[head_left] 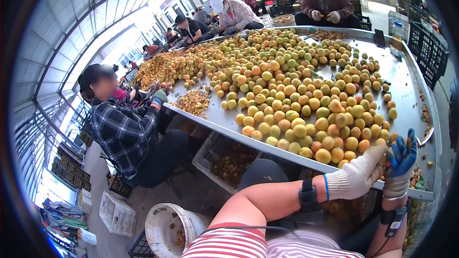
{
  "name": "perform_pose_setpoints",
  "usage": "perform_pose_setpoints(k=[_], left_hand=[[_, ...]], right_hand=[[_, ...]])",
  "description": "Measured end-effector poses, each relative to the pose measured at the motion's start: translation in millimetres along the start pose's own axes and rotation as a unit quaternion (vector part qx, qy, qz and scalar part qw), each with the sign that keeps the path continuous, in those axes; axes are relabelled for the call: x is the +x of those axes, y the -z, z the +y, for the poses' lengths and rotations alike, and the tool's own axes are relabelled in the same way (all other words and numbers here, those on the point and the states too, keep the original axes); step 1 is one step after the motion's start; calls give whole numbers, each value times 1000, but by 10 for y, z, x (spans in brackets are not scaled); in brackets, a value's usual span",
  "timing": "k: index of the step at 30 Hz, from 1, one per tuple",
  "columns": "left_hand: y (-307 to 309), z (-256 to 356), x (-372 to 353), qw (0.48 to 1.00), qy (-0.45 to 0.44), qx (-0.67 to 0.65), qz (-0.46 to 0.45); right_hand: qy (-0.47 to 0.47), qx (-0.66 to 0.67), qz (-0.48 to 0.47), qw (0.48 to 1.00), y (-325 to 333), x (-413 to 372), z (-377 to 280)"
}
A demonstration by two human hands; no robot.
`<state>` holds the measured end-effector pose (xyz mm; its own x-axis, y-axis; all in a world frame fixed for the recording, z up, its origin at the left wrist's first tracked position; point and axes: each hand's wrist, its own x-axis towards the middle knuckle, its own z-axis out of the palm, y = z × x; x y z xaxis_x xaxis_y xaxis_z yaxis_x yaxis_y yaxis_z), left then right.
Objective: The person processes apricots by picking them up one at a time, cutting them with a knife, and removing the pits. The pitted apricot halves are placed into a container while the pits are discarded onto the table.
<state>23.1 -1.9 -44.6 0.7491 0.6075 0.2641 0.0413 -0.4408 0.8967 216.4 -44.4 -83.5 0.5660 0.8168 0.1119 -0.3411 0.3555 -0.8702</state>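
My left hand [355, 177], in a white knit glove with a blue cuff edge, reaches right across the table's front edge. Its fingers are bent together beside my right hand; a small orange-brown thing shows between the hands, too hidden to name. My right hand [401, 165] wears a blue-coated glove, its fingers stretched upward and apart. Just left of and behind both hands lies a large heap of yellow-orange apricots [306, 100] on the metal table [229, 115]. Loose brown bits, which look like pits or scraps [417, 177], lie to the right of my right hand.
Beneath the table stands a crate [203, 155] of brown scraps; a white bucket [160, 220] is by my left side. A person in a plaid shirt [122, 131] sits at left, others along the far side. Black crates [427, 50] stand at right; a bottle [397, 31] is on the far corner.
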Motion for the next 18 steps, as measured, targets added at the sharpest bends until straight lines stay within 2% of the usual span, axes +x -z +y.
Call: perform_pose_setpoints(k=[1,2,3,5,6,7,8,9,10,12,13,16,18], left_hand=[[-41,-16,12,999,-31,7,9],[-24,67,37,999,-12,-31,-9],[-56,48,59,999,-46,-26,11],[-205,-192,59,994,-103,-4,46],[-283,-277,73,989,-128,19,67],[-253,-131,113,997,-3,-73,14],[-184,-12,152,980,125,-149,-44],[-228,-32,137,991,73,-110,-13],[-268,-68,121,997,22,-69,25],[-263,-84,165,996,-75,0,40],[-265,-185,183,999,-36,-18,32],[-198,-149,271,998,-47,-5,46],[-131,-186,323,989,33,-129,58]], right_hand=[[8,-26,0,1000,-70,-13,-6],[15,-57,9,998,-90,-44,-13],[67,-116,-9,991,-72,-38,52],[115,-139,-9,984,-28,-65,119],[130,-86,-28,987,138,48,270],[35,118,-73,990,52,76,153],[-110,310,70,942,-303,6,-191],[-139,366,37,919,-214,117,-102],[-135,393,17,910,-158,150,-49],[-153,423,-1,893,-131,182,-86],[-147,425,8,893,-137,191,-103],[-145,440,16,886,-137,244,-126],[-135,453,63,879,-131,283,-203]])
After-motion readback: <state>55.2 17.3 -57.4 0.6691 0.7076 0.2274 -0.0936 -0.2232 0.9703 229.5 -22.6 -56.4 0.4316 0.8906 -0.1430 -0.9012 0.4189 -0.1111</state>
